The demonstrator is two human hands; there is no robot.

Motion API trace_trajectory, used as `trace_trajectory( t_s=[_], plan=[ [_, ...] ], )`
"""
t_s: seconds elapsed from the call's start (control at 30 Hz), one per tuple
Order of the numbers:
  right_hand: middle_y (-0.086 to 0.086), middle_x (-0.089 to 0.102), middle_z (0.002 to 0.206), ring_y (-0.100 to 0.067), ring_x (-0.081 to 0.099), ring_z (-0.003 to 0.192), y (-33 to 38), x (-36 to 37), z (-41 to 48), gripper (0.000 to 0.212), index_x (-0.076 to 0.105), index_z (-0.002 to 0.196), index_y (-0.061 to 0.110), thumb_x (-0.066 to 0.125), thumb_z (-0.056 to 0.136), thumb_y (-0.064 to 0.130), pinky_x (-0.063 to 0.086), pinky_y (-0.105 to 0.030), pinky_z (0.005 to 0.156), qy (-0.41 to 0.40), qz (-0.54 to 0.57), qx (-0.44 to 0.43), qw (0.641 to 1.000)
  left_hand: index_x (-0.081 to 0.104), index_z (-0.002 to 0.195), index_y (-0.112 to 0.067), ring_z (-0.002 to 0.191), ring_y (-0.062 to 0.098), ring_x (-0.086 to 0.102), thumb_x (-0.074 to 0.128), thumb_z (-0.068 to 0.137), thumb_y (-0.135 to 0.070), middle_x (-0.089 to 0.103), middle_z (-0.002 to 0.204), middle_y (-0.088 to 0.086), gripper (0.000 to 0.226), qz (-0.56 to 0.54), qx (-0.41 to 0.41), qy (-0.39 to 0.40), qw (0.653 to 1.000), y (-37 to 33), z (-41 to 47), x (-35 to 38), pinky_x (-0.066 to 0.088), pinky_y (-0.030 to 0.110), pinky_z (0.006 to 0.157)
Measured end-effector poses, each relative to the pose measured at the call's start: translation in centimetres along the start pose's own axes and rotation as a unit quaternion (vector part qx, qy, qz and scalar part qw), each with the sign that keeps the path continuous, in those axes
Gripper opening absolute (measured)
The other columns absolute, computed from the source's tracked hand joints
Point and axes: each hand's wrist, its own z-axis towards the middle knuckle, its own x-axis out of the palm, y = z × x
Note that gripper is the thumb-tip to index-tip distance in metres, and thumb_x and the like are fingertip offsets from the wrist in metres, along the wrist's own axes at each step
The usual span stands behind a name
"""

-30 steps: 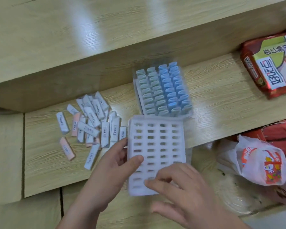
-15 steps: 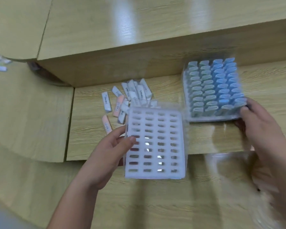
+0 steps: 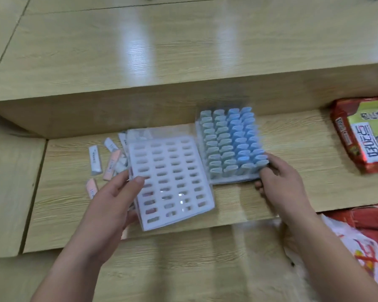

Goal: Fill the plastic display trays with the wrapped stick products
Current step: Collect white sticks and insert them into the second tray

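Note:
An empty white slotted tray (image 3: 172,182) in a clear plastic shell is held tilted above the lower wooden shelf (image 3: 59,203). My left hand (image 3: 114,201) grips its left edge, thumb on top. To its right stands a second tray (image 3: 231,147) filled with upright grey-green and blue wrapped sticks. My right hand (image 3: 279,182) holds that tray's near right corner. Loose white and pink wrapped sticks (image 3: 109,160) lie on the shelf at the left, partly hidden behind the empty tray.
A raised wooden step (image 3: 162,105) runs along the back of the shelf. A red snack packet (image 3: 362,136) lies at the far right. Red packets and a white printed plastic bag (image 3: 358,243) sit at the lower right.
My left hand lifted the empty tray off the shelf and tilted it over the loose sticks. My right hand left it and took the filled tray's near right corner.

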Motion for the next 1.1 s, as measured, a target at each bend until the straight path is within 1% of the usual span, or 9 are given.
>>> trace_trajectory(
  t_s=[0.2, 0.33, 0.53, 0.7, 0.77, 0.83, 0.93, 1.0, 1.1],
  plan=[
    [0.001, 0.073, 0.069, -0.011, 0.063, 0.051, -0.7, -1.8, 1.5, 0.039, 0.075, 0.107, 0.025, 0.049, 0.089, 0.002, 0.056, -0.022, 0.051, -0.071, 0.091, 0.034, 0.993, 0.068, 0.123, -0.023, 0.113, 0.021, 0.069, 0.063, 0.084, -0.045, 0.072, 0.121, 0.002, 0.045, 0.0, -0.017, -0.027, 0.999, -0.5, 3.2, 2.7, 0.058, 0.039, 0.088],
    [-0.004, 0.074, 0.075, -0.01, 0.065, 0.052, -1.5, -3.6, 2.5, 0.038, 0.075, 0.11, 0.02, 0.049, 0.09, 0.0, 0.053, -0.018, 0.05, -0.118, 0.11, 0.055, 0.985, 0.066, 0.125, -0.024, 0.109, 0.021, 0.07, 0.06, 0.094, -0.044, 0.073, 0.119, 0.001, 0.037, 0.033, -0.015, -0.019, 0.999, -0.8, 5.0, 4.9, 0.061, 0.032, 0.079],
    [0.002, 0.067, 0.067, -0.001, 0.059, 0.044, -2.4, -6.0, 4.0, 0.036, 0.076, 0.107, 0.018, 0.049, 0.087, 0.004, 0.045, -0.012, 0.044, -0.18, 0.128, 0.061, 0.974, 0.047, 0.144, -0.031, 0.115, 0.015, 0.067, 0.051, 0.101, -0.046, 0.069, 0.127, -0.009, 0.046, 0.107, -0.027, -0.036, 0.993, -0.9, 7.7, 8.8, 0.05, 0.048, 0.1],
    [-0.006, 0.069, 0.079, -0.003, 0.061, 0.049, -2.3, -6.2, 3.6, 0.036, 0.069, 0.119, 0.02, 0.047, 0.092, 0.011, 0.051, -0.019, 0.051, -0.207, 0.168, 0.075, 0.961, 0.064, 0.113, -0.034, 0.099, 0.005, 0.067, 0.042, 0.105, -0.038, 0.071, 0.109, -0.014, 0.024, 0.162, 0.002, -0.082, 0.983, -0.7, 7.9, 11.4, 0.056, 0.032, 0.084],
    [-0.016, 0.066, 0.106, -0.01, 0.069, 0.062, -2.4, -5.6, 1.9, 0.035, 0.057, 0.123, 0.019, 0.047, 0.09, 0.016, 0.056, -0.025, 0.059, -0.214, 0.223, 0.095, 0.946, 0.057, 0.13, -0.036, 0.099, -0.009, 0.061, 0.041, 0.105, -0.036, 0.067, 0.111, -0.022, 0.03, 0.186, 0.016, -0.11, 0.976, -0.5, 7.6, 11.6, 0.052, 0.026, 0.086],
    [-0.017, 0.063, 0.108, -0.021, 0.073, 0.077, -2.6, -4.5, -0.8, 0.03, 0.053, 0.112, 0.023, 0.049, 0.082, 0.021, 0.06, -0.03, 0.067, -0.223, 0.232, 0.09, 0.943, 0.033, 0.153, -0.03, 0.111, -0.018, 0.043, 0.039, 0.105, -0.036, 0.052, 0.138, -0.024, 0.049, 0.226, 0.025, -0.141, 0.963, -0.3, 7.2, 11.2, 0.032, 0.009, 0.085],
    [-0.004, 0.068, 0.091, -0.026, 0.07, 0.087, -2.3, -1.2, -4.8, 0.018, 0.059, 0.095, 0.036, 0.061, 0.081, 0.025, 0.055, -0.035, 0.082, -0.148, 0.113, 0.013, 0.982, 0.038, 0.15, -0.04, 0.118, -0.019, 0.037, 0.037, 0.106, -0.032, 0.043, 0.148, -0.027, 0.045, 0.234, 0.042, -0.144, 0.96, -0.3, 6.3, 10.2, 0.025, 0.004, 0.088],
    [0.0, 0.066, 0.102, -0.012, 0.066, 0.094, -2.5, 1.3, -5.8, 0.031, 0.061, 0.101, 0.038, 0.062, 0.087, 0.01, 0.051, -0.02, 0.083, -0.068, 0.063, -0.047, 0.995, 0.059, 0.119, -0.056, 0.1, -0.029, 0.05, 0.036, 0.106, -0.019, 0.059, 0.118, -0.044, 0.046, 0.217, 0.071, -0.099, 0.969, -0.8, 6.0, 10.1, 0.036, -0.006, 0.076],
    [0.001, 0.06, 0.112, -0.007, 0.063, 0.103, -2.0, 4.0, -5.6, 0.043, 0.054, 0.113, 0.038, 0.059, 0.088, 0.003, 0.05, -0.015, 0.083, -0.005, 0.072, -0.071, 0.995, 0.064, 0.12, -0.045, 0.1, -0.008, 0.066, 0.034, 0.104, -0.009, 0.071, 0.11, -0.025, 0.05, 0.183, 0.084, -0.034, 0.979, -0.9, 6.6, 10.1, 0.057, 0.016, 0.079]
  ],
)
